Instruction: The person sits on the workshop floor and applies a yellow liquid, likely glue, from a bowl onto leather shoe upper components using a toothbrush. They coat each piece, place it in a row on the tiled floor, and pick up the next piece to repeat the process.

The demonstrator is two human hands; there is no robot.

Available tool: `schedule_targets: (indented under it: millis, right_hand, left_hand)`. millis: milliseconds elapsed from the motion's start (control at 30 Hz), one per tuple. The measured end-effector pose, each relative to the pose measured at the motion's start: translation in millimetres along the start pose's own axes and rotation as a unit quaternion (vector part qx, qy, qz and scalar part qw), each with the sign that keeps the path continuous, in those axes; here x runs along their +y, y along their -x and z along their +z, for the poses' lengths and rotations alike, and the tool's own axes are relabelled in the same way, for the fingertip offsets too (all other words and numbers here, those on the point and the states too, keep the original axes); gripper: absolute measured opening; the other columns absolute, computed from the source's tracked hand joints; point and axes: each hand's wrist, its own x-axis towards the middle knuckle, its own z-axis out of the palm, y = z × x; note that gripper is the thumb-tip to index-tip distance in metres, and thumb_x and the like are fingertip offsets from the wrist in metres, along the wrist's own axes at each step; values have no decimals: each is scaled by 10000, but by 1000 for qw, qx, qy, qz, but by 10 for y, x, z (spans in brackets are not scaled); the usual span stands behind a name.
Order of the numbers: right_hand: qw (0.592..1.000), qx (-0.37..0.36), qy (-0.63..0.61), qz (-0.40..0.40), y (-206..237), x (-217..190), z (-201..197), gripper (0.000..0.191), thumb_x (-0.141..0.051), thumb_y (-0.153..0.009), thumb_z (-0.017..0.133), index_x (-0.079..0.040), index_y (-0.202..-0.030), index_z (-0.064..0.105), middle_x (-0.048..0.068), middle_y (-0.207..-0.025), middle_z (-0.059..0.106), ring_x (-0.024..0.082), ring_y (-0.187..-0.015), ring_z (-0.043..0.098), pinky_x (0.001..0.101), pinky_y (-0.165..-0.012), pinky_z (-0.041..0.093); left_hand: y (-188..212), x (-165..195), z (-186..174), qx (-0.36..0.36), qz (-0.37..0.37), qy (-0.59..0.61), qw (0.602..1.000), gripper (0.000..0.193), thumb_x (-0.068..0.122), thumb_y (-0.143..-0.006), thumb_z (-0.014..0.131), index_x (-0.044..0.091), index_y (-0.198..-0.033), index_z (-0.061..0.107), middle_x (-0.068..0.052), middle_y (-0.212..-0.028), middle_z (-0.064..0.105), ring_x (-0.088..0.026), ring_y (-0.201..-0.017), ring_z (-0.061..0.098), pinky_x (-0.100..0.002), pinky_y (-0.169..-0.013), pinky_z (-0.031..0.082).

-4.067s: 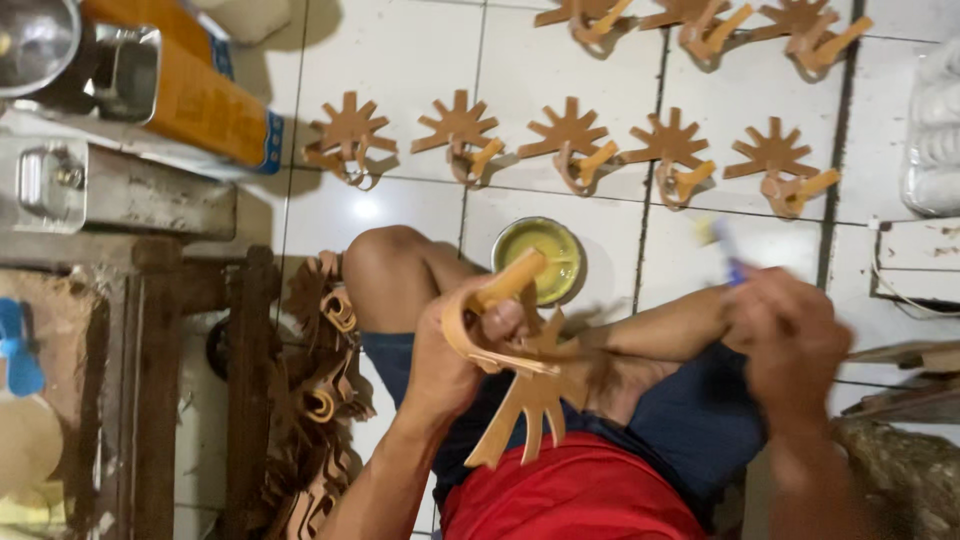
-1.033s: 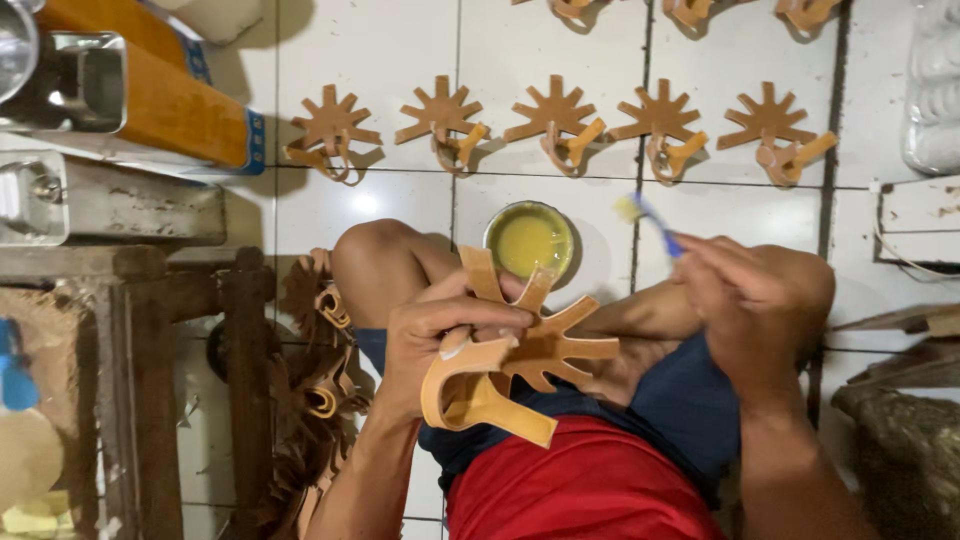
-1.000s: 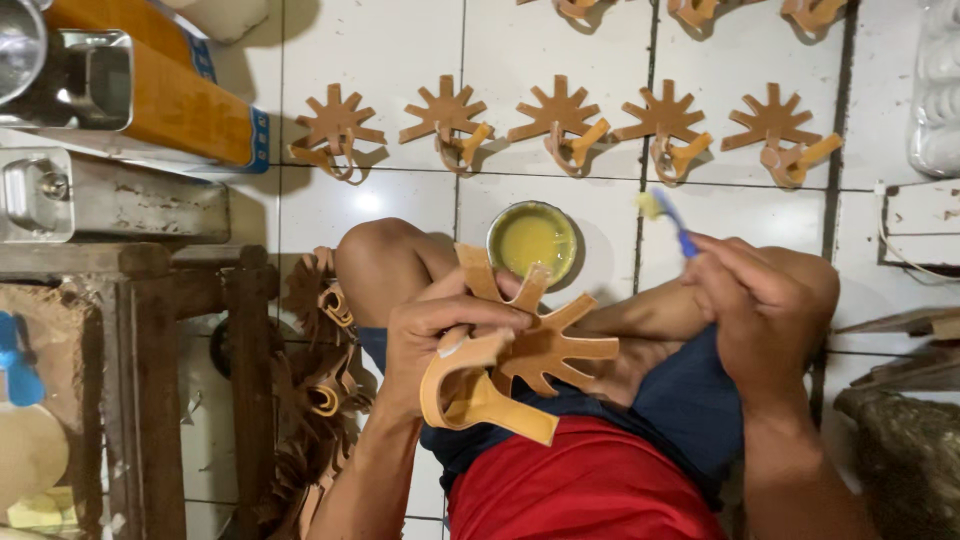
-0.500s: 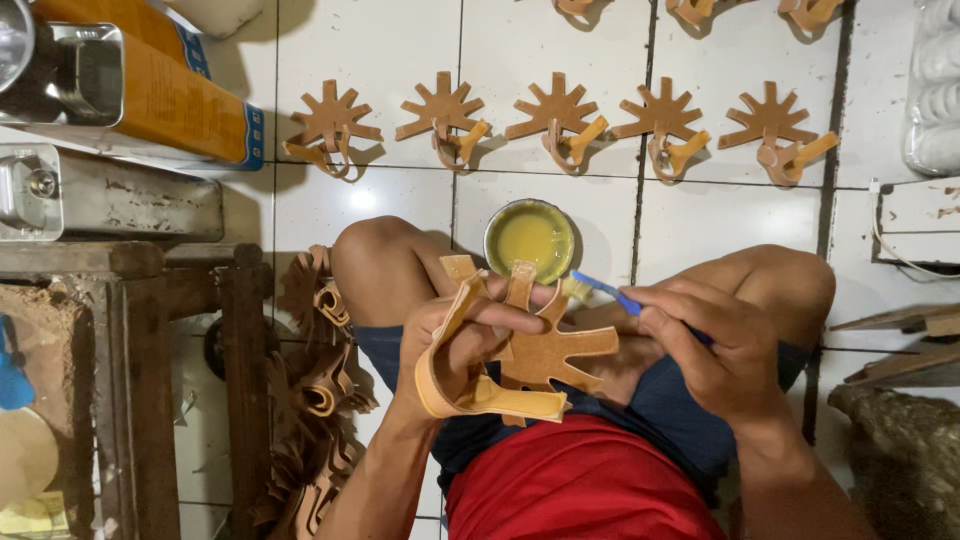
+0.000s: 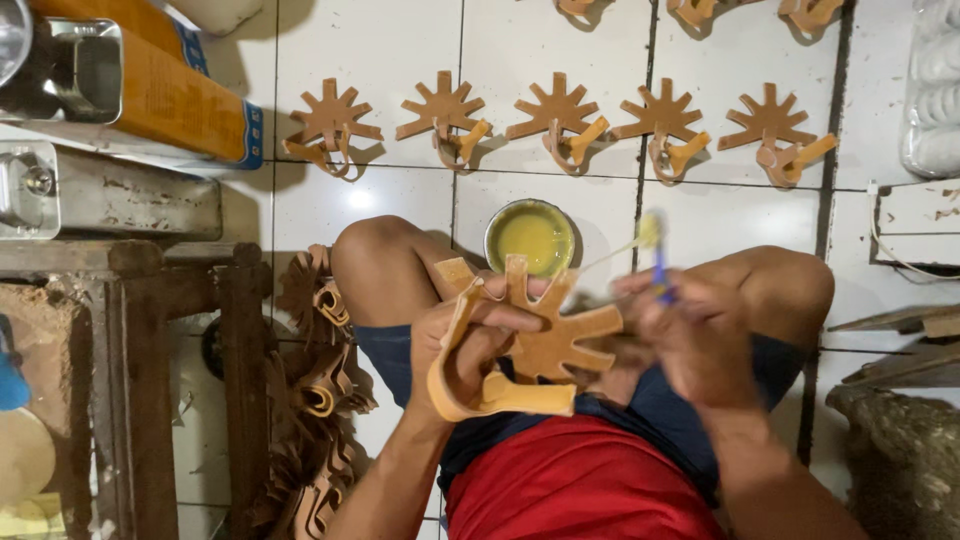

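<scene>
Ahead of the knees, the white tiled floor (image 5: 380, 215) leaves only a narrow bare strip, broken by the small tin of yellow glue (image 5: 530, 236) standing between the legs. Beyond that strip, a row of brown spoked cut-outs (image 5: 550, 118) spans the tiles almost edge to edge. To the left, a heap of the same pieces (image 5: 315, 400) crowds the thigh, with a wooden frame (image 5: 130, 330) behind it. To the right, what seems to be stacked boards (image 5: 900, 340) closes that side.
</scene>
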Motion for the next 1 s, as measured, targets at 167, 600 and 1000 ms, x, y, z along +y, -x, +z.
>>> schedule_targets:
  millis: [167, 600, 1000]
  right_hand:
    - [988, 108, -100, 39, -50, 119, 161, 82, 29, -955, 662, 97, -997, 680, 86, -814, 669, 125, -669, 650, 284, -591, 584]
    - [988, 25, 137, 66, -141, -3, 327, 101, 15, -903, 699, 57, -992, 724, 18, -755, 709, 75, -613, 642, 232, -534, 535]
    - [989, 127, 20, -78, -586, 69, -465, 128, -117, -1119, 561, -39, -1065, 647, -9, -832, 560, 56, -635, 460, 206, -550, 364]
  left_hand:
    - [12, -98, 35, 25, 23, -126, 991, 249, -18, -950, 684, 3, -1195, 722, -159, -1108, 712, -146, -859, 693, -256, -722, 584]
    - [170, -429, -373, -69, -168, 207, 961, 273, 28, -950, 666, -49, -1211, 676, -162, -1114, 718, -240, -950, 726, -380, -872, 628]
    - [173, -199, -634, 97, -99, 123, 983, 195, 17, -885, 741, -8, -1078, 726, -118, -939, 753, -197, -823, 718, -334, -778, 586]
